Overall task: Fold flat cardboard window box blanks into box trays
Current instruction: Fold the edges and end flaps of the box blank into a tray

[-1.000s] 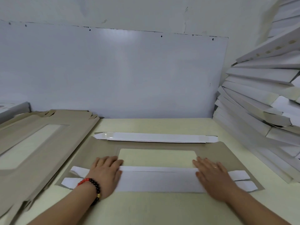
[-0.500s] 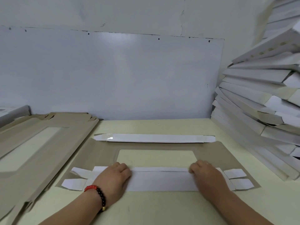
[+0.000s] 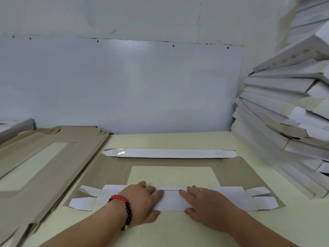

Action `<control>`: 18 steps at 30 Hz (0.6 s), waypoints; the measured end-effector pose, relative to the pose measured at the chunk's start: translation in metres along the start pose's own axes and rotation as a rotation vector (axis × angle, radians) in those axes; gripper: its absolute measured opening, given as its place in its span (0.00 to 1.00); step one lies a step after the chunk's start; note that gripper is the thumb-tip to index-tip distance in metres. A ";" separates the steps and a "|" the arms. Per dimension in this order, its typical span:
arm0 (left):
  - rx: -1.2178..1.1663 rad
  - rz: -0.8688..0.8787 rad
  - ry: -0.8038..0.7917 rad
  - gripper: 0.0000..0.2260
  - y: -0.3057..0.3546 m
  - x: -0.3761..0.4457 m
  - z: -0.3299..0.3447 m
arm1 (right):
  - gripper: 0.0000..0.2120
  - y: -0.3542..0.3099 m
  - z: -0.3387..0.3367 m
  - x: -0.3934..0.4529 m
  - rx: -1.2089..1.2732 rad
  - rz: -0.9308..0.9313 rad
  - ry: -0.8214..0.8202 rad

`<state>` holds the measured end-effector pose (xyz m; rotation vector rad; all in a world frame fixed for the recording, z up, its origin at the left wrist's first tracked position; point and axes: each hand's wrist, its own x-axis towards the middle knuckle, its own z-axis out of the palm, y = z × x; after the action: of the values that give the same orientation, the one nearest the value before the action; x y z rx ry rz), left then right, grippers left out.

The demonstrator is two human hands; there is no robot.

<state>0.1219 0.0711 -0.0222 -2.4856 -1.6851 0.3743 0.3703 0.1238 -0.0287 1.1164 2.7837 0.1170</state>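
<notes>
A flat box blank (image 3: 236,175) lies brown side up on the pale desk (image 3: 169,139), its window opening in the middle. The near flap (image 3: 170,200) is folded over, white side up, and both hands press it down side by side. The left hand (image 3: 142,202), with a bead bracelet (image 3: 124,209) at the wrist, lies with fingers flat; the right hand (image 3: 203,202) likewise, fingers straight, gripping nothing. The far flap (image 3: 169,153) is folded too. Unfolded blanks (image 3: 44,166) are stacked at left, folded white trays (image 3: 284,113) at right.
</notes>
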 end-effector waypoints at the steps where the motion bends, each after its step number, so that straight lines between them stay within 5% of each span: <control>1: -0.017 -0.003 0.002 0.27 0.000 0.001 0.000 | 0.30 -0.001 -0.001 0.001 0.020 -0.009 -0.005; 14: -0.399 -0.387 -0.189 0.47 -0.017 0.015 -0.015 | 0.43 0.017 -0.008 0.013 0.169 0.141 -0.042; 18: -0.418 -0.383 -0.248 0.42 -0.017 0.015 -0.029 | 0.46 0.020 -0.014 0.016 0.114 0.154 -0.038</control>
<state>0.1197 0.0924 0.0079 -2.3584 -2.5098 0.3234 0.3705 0.1489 -0.0140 1.3450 2.6980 -0.0476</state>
